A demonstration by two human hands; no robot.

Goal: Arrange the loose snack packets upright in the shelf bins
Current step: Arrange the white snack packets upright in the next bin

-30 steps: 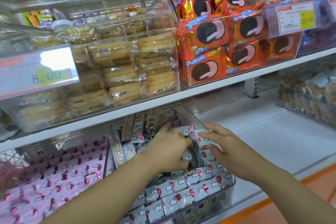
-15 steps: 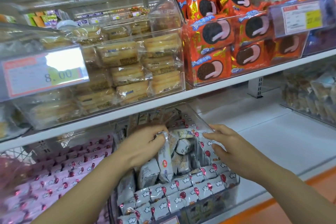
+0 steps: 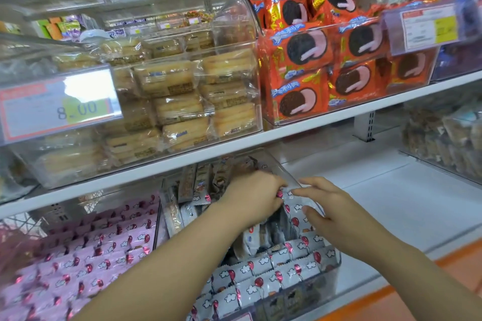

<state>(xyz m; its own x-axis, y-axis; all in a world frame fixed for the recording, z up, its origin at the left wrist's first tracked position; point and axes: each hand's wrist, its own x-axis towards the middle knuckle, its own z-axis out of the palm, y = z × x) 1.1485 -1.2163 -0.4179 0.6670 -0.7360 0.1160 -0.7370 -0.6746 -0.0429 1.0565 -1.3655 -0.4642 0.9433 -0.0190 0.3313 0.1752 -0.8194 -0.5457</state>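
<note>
A clear plastic bin (image 3: 331, 276) on the lower shelf holds several grey snack packets (image 3: 260, 281) printed with red balloons and white clouds, most standing upright in rows. My left hand (image 3: 254, 199) reaches into the back of the bin with fingers curled round a bunch of packets near the right wall. My right hand (image 3: 327, 206) lies against the upright packets along the right side, fingers spread and fairly straight, pressing them. Loose packets (image 3: 250, 242) lie jumbled in the gap below my left hand.
To the left a bin of pink balloon packets (image 3: 91, 250). Above, clear bins hold pale biscuit packs (image 3: 180, 109) and red cookie packs (image 3: 307, 73), with a price tag (image 3: 57, 104) reading 8.00. A bare white shelf (image 3: 391, 203) runs right; another bin (image 3: 448, 138) at far right.
My left hand has moved right and deeper into the bin, bringing its packets against the right wall. My right hand has shifted slightly up beside it.
</note>
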